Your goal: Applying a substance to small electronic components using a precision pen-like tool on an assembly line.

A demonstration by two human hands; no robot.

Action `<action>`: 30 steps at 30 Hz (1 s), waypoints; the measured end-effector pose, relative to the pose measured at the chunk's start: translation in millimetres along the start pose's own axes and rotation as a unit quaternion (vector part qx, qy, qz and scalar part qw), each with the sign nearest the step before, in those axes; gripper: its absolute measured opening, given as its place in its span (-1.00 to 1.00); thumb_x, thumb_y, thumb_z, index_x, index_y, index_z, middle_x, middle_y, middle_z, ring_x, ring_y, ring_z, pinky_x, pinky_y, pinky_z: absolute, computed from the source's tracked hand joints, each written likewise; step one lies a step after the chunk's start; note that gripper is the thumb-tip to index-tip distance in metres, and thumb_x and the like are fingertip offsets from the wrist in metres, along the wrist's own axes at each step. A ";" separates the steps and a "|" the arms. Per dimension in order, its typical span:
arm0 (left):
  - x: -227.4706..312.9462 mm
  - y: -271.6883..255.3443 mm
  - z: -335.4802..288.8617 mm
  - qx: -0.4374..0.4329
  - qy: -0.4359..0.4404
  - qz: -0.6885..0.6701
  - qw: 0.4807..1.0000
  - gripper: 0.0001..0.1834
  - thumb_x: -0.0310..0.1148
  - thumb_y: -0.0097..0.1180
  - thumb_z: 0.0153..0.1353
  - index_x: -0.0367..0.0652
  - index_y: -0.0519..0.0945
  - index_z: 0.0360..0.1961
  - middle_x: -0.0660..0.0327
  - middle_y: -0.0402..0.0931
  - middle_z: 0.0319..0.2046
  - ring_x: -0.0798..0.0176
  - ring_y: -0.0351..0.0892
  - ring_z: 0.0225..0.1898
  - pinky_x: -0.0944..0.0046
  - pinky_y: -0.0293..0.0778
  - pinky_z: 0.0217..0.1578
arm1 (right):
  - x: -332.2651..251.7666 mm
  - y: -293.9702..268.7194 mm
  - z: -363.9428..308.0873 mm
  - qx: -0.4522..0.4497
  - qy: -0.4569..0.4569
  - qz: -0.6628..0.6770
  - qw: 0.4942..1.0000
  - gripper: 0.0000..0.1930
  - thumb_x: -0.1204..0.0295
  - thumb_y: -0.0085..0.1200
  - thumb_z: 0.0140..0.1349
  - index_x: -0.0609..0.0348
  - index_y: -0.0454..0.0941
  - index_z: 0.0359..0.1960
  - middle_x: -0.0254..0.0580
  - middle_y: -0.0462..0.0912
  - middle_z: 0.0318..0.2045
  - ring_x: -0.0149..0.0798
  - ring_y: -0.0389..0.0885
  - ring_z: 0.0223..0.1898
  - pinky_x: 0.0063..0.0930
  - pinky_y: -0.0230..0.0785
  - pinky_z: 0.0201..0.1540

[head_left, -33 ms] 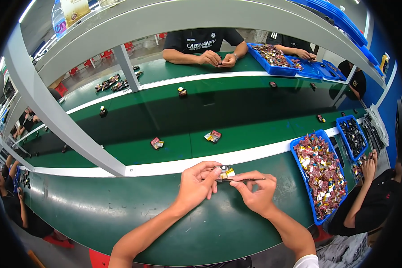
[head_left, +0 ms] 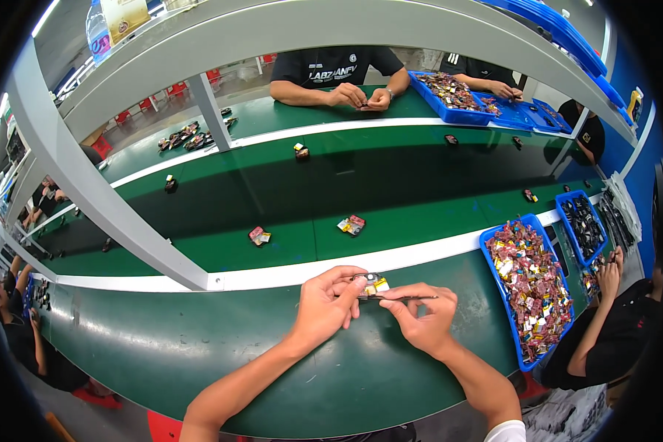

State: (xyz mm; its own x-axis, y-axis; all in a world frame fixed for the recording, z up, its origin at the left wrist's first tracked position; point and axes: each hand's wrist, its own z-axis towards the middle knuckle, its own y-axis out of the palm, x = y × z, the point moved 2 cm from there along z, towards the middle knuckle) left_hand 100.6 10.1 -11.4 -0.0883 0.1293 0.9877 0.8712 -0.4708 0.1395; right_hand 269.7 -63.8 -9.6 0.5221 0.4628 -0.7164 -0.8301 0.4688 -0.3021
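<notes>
A small electronic assembly point(head_left: 376, 283) with a black casing and a yellow-and-white part is pinched in my left hand point(head_left: 323, 306), just above the near worktop. My right hand point(head_left: 429, 317) is closed round a slim dark tool point(head_left: 423, 297) shaped like tweezers. Its far end sticks out past the right fingers, and its other end reaches the assembly's near edge. My fingers hide part of both things. Two similar assemblies, one red and yellow point(head_left: 258, 236) and one red and black point(head_left: 351, 225), lie beyond my hands on the green belt.
A blue tray point(head_left: 524, 363) heaped with red, yellow and white parts stands to my right, beside a smaller blue tray point(head_left: 602, 249) of black parts. A white rail point(head_left: 295, 278) borders the belt. A grey frame post point(head_left: 96, 166) rises at left. Co-workers sit opposite and on both sides.
</notes>
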 end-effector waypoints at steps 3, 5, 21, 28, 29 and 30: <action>-4.0 3.1 -1.7 0.016 -0.005 0.020 1.000 -0.76 -0.40 0.12 0.40 -0.35 0.61 -0.02 0.24 0.62 -0.54 0.53 0.42 -0.65 0.47 0.28 -0.70 | 1.7 2.0 -1.2 0.014 -0.038 -0.001 0.999 -0.88 0.61 0.42 -0.04 0.14 0.74 -0.45 -0.35 0.74 -0.53 -0.53 0.26 -0.80 -0.60 0.12 -0.65; -6.7 4.2 -1.7 0.024 -0.006 0.036 0.999 -0.76 -0.40 0.13 0.40 -0.33 0.61 -0.02 0.25 0.62 -0.54 0.54 0.42 -0.64 0.47 0.28 -0.69 | 1.9 2.3 -0.9 0.013 -0.049 -0.002 0.999 -0.87 0.61 0.41 -0.04 0.13 0.74 -0.45 -0.36 0.75 -0.53 -0.53 0.26 -0.80 -0.60 0.11 -0.65; 5.6 -29.9 40.3 0.161 0.074 0.184 0.967 -0.85 -0.51 0.13 0.32 -0.37 0.63 -0.16 0.14 0.64 -0.52 0.41 0.55 -0.66 0.37 0.40 -0.68 | 6.9 2.5 4.7 0.046 -0.036 0.024 0.998 -0.84 0.66 0.39 -0.02 0.20 0.72 -0.37 -0.28 0.80 -0.36 -0.55 0.30 -0.77 -0.65 0.09 -0.67; 0.6 -147.7 111.1 0.305 0.193 0.614 0.702 -0.78 -0.40 0.19 0.25 -0.38 0.65 -0.21 -0.08 0.65 -0.23 -0.08 0.68 -0.42 0.05 0.59 -0.44 | 8.0 3.8 6.0 0.046 -0.034 0.022 0.998 -0.85 0.64 0.38 0.03 0.21 0.73 -0.33 -0.33 0.80 -0.31 -0.55 0.26 -0.77 -0.65 0.12 -0.66; 7.0 -137.3 111.6 0.301 0.196 0.612 0.704 -0.78 -0.40 0.19 0.25 -0.38 0.65 -0.21 -0.08 0.65 -0.23 -0.08 0.68 -0.42 0.05 0.59 -0.44 | 8.4 2.6 5.8 0.049 -0.029 0.019 0.998 -0.85 0.64 0.38 0.03 0.19 0.73 -0.34 -0.36 0.80 -0.30 -0.55 0.25 -0.77 -0.64 0.12 -0.66; 20.5 -118.4 109.3 0.300 0.185 0.631 0.691 -0.83 -0.43 0.20 0.20 -0.34 0.67 -0.26 -0.08 0.62 -0.20 -0.16 0.67 -0.34 -0.01 0.58 -0.34 | 8.6 0.3 5.4 0.052 -0.026 0.013 0.998 -0.85 0.64 0.38 0.03 0.19 0.73 -0.34 -0.36 0.80 -0.30 -0.55 0.25 -0.77 -0.64 0.12 -0.66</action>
State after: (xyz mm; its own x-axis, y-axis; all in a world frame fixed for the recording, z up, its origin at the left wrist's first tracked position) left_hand 48.4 163.9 -15.4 0.9042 -0.3374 0.2620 0.4006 0.4568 -0.7943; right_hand 274.9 -55.7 -12.5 0.5126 0.5129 -0.6886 -0.8197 0.5310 -0.2147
